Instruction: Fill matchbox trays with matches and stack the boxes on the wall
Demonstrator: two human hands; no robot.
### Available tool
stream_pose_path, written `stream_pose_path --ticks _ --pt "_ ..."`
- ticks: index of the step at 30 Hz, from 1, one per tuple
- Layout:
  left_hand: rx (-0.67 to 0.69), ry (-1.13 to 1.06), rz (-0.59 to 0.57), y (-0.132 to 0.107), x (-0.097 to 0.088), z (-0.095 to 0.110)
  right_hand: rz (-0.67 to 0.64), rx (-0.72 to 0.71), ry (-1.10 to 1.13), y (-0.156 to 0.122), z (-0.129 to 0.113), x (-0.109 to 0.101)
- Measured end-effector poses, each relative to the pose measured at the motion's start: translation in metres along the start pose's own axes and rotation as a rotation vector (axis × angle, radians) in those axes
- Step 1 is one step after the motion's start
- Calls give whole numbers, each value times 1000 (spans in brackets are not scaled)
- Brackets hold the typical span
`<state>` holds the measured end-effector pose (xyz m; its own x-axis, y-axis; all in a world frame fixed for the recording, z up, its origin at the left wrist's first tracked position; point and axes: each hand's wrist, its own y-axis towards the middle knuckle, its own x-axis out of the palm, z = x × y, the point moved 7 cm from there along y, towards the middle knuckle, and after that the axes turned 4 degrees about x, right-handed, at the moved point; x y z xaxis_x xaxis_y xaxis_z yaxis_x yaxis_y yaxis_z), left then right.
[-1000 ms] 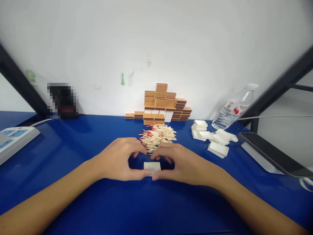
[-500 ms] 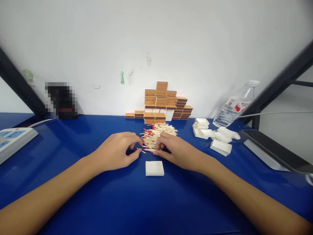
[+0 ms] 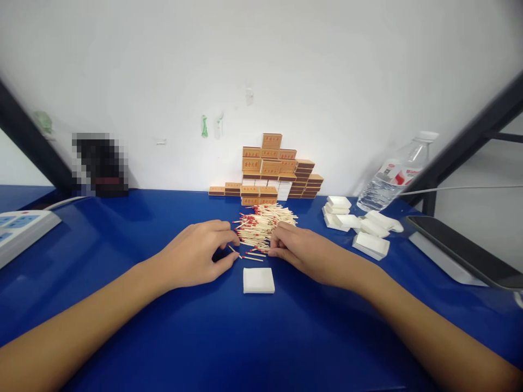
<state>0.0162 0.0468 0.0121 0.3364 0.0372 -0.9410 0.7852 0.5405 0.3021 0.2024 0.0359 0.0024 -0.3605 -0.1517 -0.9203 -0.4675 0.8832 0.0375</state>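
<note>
While the left hand point(image 3: 194, 253), grip parted, is flanking a stray matchstick point(image 3: 234, 251), the right hand point(image 3: 304, 247), its grip unclear, is touching the matchstick pile point(image 3: 257, 227) behind the matchbox tray point(image 3: 259, 280), light strokes probably working best.

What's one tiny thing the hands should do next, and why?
Maybe the left hand should nudge the loose matches into the match pile: a few lie apart on the pile's near side, and that hand's thumb and fingers are open right beside one of them.
</note>
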Motion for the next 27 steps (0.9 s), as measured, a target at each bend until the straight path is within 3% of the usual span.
stream_pose_path --ticks 6,10,15,22,27 --pt "18 9 12 0 -3 3 22 -21 170 -7 -15 -10" --pt "9 21 14 0 -5 2 -66 -69 303 -14 -36 -1" --pt "9 -15 25 0 -9 5 -118 -64 290 -18 -42 10" --pt "25 -203 -45 0 -11 18 -42 -84 206 -19 -36 -1" --pt "26 -259 -93 -1 -7 30 -78 -95 159 -21 -37 -3"
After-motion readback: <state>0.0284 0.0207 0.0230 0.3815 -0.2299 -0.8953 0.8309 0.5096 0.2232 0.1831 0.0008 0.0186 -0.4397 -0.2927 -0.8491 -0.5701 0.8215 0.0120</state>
